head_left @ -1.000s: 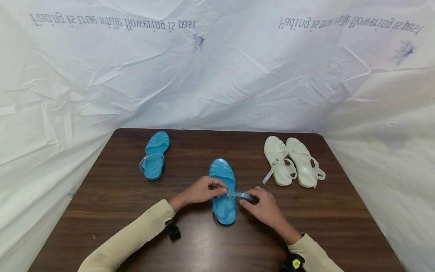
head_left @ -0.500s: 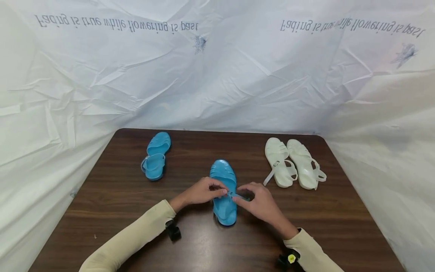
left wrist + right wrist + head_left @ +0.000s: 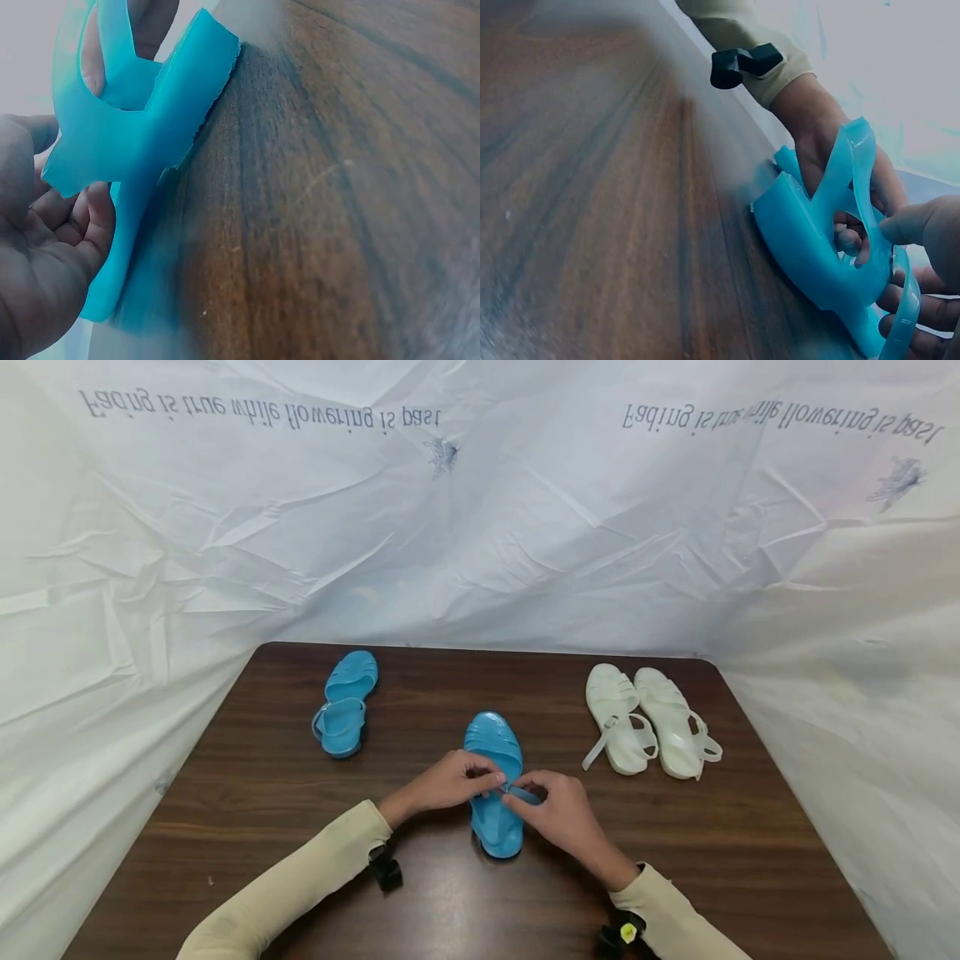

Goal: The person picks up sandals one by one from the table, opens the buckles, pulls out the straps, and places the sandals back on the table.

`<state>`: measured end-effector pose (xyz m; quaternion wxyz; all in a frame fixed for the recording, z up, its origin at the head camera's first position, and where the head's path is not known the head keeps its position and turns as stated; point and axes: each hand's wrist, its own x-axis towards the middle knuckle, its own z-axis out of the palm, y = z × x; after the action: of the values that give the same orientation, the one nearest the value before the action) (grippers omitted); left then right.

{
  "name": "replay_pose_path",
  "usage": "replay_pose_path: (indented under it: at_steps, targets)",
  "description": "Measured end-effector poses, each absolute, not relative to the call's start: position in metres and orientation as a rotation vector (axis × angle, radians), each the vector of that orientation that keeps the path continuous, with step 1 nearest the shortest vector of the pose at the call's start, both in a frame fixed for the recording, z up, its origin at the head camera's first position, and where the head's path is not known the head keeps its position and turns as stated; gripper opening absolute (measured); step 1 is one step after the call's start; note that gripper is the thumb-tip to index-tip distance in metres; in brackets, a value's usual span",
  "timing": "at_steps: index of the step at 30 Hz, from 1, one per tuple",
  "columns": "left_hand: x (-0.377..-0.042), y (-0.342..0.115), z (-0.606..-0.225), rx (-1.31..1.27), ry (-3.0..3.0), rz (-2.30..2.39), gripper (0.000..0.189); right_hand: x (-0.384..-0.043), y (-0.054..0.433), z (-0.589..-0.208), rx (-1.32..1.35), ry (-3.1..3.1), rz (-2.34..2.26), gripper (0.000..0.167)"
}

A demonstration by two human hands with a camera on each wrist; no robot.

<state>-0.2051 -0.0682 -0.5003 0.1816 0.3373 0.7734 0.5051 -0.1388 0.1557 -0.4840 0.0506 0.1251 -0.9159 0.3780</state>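
A blue sandal (image 3: 492, 735) lies sole down in the middle of the table, toe pointing away from me. My left hand (image 3: 448, 781) reaches in from its left side and pinches the ankle strap close to the buckle. From the right, my right hand (image 3: 564, 810) holds the loose strap end (image 3: 522, 794) at the buckle between thumb and fingers. In the right wrist view that strap end (image 3: 906, 311) curves down in front of the right fingers (image 3: 930, 307). The heel loop (image 3: 142, 97) stands up in the left wrist view. Fingers mostly hide the buckle.
Another blue sandal (image 3: 349, 681) lies at the back left of the brown table (image 3: 420, 910). A pair of white sandals (image 3: 651, 720) lies at the back right, the left one with its strap (image 3: 597, 747) undone. White sheeting (image 3: 480, 568) hangs behind the table.
My right hand has moved left to the buckle, bringing the strap end closer to the sandal. My left hand keeps its hold in nearly the same place.
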Motion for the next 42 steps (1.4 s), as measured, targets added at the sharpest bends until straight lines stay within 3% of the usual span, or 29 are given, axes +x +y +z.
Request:
replay_pose_path:
  at_steps: [24,42]
  targets:
    - [-0.202,-0.065,-0.494,0.979,2.265,1.359,0.014,-0.134,0.144,-0.493,0.353,-2.746,1.186,0.010]
    - [-0.205,-0.065,-0.493,0.990,2.253,1.371,0.016,-0.131,0.139,-0.495,0.387,-2.726,1.303,0.007]
